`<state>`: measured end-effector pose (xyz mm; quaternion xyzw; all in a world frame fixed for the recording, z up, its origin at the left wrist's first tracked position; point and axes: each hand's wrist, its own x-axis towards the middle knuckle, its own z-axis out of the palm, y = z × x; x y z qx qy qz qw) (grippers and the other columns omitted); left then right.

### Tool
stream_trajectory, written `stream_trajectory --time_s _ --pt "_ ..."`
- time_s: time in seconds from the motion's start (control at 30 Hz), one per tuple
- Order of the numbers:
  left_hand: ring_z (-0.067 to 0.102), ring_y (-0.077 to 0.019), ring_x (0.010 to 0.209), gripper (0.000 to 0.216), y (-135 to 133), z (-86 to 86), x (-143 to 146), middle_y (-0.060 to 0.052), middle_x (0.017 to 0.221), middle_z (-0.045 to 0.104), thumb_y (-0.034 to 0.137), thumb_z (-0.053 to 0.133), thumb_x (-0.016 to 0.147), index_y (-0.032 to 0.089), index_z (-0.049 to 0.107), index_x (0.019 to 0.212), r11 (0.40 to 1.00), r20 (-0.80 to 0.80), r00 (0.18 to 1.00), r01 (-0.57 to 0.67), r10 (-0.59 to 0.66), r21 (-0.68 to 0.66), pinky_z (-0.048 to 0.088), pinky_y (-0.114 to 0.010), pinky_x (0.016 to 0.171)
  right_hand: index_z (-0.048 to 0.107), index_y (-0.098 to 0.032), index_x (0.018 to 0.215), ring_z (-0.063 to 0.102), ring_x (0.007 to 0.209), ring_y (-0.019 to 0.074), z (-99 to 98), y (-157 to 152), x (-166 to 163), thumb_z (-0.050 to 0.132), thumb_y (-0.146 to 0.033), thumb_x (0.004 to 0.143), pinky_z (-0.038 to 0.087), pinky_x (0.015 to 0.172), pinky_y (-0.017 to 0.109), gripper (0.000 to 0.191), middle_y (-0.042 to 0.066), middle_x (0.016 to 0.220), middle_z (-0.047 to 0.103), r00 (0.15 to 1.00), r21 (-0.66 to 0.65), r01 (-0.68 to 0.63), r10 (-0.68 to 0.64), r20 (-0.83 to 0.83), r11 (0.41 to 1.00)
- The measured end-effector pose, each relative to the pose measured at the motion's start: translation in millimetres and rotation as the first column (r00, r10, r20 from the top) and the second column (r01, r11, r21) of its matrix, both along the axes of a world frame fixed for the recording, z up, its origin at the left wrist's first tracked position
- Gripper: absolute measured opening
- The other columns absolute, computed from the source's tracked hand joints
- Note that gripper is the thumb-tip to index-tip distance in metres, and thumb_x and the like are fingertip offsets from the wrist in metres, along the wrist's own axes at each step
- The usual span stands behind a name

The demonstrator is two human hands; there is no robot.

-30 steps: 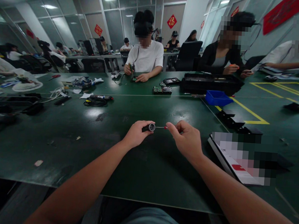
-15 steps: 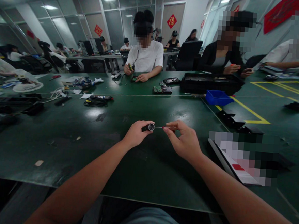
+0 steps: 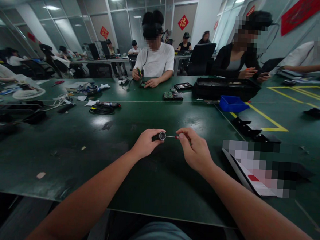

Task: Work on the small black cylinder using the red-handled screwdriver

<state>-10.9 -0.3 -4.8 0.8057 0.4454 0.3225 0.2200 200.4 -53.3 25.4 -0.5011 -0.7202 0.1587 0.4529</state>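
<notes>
Over the green table, my left hand (image 3: 145, 142) is closed round a small black cylinder (image 3: 162, 136) that looks like a flashlight. Its open end, with a silver ring, faces me. Thumb and fingertips of my right hand (image 3: 195, 149) pinch the red handle of a thin screwdriver (image 3: 171, 137), mostly hidden by the fingers. The slim metal shaft points left and meets the cylinder's side near the ring. Whether the tip sits in a screw is too small to make out.
To the right lie a white box (image 3: 251, 174) and black brackets (image 3: 245, 128). Farther back are a blue bin (image 3: 233, 104), a black case (image 3: 226, 89) and a circuit board (image 3: 173, 95). A coiled black cable (image 3: 103, 108) rests at left. A co-worker (image 3: 154, 59) sits opposite.
The fingers of my right hand have shifted on the screwdriver handle, with the thumb drawn back and curled higher. My left hand and the cylinder stay almost where they were.
</notes>
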Motion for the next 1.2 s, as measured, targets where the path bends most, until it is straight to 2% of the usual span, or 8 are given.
stream_trajectory --time_s 0.1,0.23,0.4,0.6,0.77,0.87,0.97,1.2 --pt "0.063 -0.0248 0.110 0.039 0 1.8 1 -0.005 0.117 0.073 0.021 0.073 0.087 0.027 0.068 0.126 1.000 -0.012 1.000 -0.015 0.015 0.005 0.046 -0.042 0.101 0.066 -0.025 0.101 0.065 0.073 0.0196 -2.7 -1 0 0.043 -0.034 0.100 0.047 0.068 0.033 0.025 0.003 0.085 0.072 0.998 0.014 -0.027 0.028 -0.064 1.000" --pt "0.064 -0.0243 0.105 0.038 -2 4.2 2 -0.004 0.112 0.073 0.022 0.074 0.087 0.026 0.069 0.124 1.000 -0.031 1.000 0.001 0.000 0.006 0.046 -0.042 0.098 0.062 -0.023 0.111 0.068 0.079 0.0208 -8.7 1 -1 0.050 -0.037 0.098 0.050 0.073 0.035 0.022 0.003 0.087 0.071 0.968 0.002 0.036 -0.035 -0.248 0.999" --pt "0.063 -0.0243 0.112 0.040 -3 2.2 2 -0.004 0.120 0.072 0.023 0.073 0.087 0.027 0.068 0.127 1.000 0.011 1.000 -0.014 0.014 0.006 0.045 -0.043 0.102 0.064 -0.021 0.098 0.069 0.080 0.0211 -12.7 9 -3 0.056 -0.042 0.095 0.055 0.078 0.039 0.023 0.005 0.085 0.071 0.902 -0.082 0.028 -0.060 -0.427 0.996" --pt "0.061 -0.0246 0.119 0.037 1 3.5 -1 -0.006 0.126 0.071 0.025 0.071 0.090 0.028 0.068 0.127 0.996 0.033 0.999 0.038 -0.041 0.084 0.040 -0.046 0.108 0.062 -0.023 0.095 0.068 0.076 0.0196 -22.9 22 -2 0.056 -0.051 0.093 0.058 0.079 0.041 0.029 0.004 0.086 0.069 0.706 -0.178 -0.075 -0.074 -0.704 0.981" --pt "0.063 -0.0248 0.111 0.037 3 4.2 1 -0.004 0.121 0.072 0.026 0.071 0.090 0.028 0.067 0.127 0.995 -0.089 0.996 0.019 -0.010 0.101 0.041 -0.046 0.103 0.058 -0.024 0.084 0.062 0.063 0.0187 -29.7 29 0 0.057 -0.053 0.090 0.060 0.073 0.041 0.030 0.001 0.071 0.061 0.651 -0.285 -0.137 -0.131 -0.748 0.949" --pt "0.063 -0.0247 0.108 0.037 3 3.1 1 -0.004 0.118 0.073 0.027 0.071 0.090 0.028 0.067 0.127 0.996 -0.118 0.993 0.021 -0.011 0.084 0.043 -0.044 0.098 0.060 -0.023 0.087 0.063 0.068 0.0183 -30.7 27 -1 0.059 -0.051 0.090 0.058 0.070 0.037 0.028 0.002 0.077 0.065 0.661 -0.260 -0.043 -0.168 -0.731 0.965" --pt "0.063 -0.0241 0.108 0.037 2 2.4 0 -0.004 0.118 0.073 0.027 0.071 0.090 0.027 0.067 0.127 0.996 -0.112 0.994 0.025 -0.015 0.090 0.043 -0.043 0.098 0.061 -0.023 0.091 0.063 0.071 0.0175 -28.7 22 -2 0.056 -0.048 0.093 0.054 0.071 0.035 0.026 0.002 0.080 0.066 0.730 -0.193 0.042 -0.162 -0.664 0.980" --pt "0.062 -0.0243 0.114 0.036 3 0.8 -1 -0.005 0.124 0.071 0.030 0.068 0.092 0.028 0.066 0.129 0.993 -0.115 0.993 0.051 -0.038 0.108 0.042 -0.045 0.101 0.060 -0.022 0.093 0.065 0.074 0.0186 -17.8 13 -4 0.049 -0.045 0.099 0.053 0.072 0.036 0.025 0.003 0.080 0.068 0.877 -0.052 0.106 -0.118 -0.466 0.993"
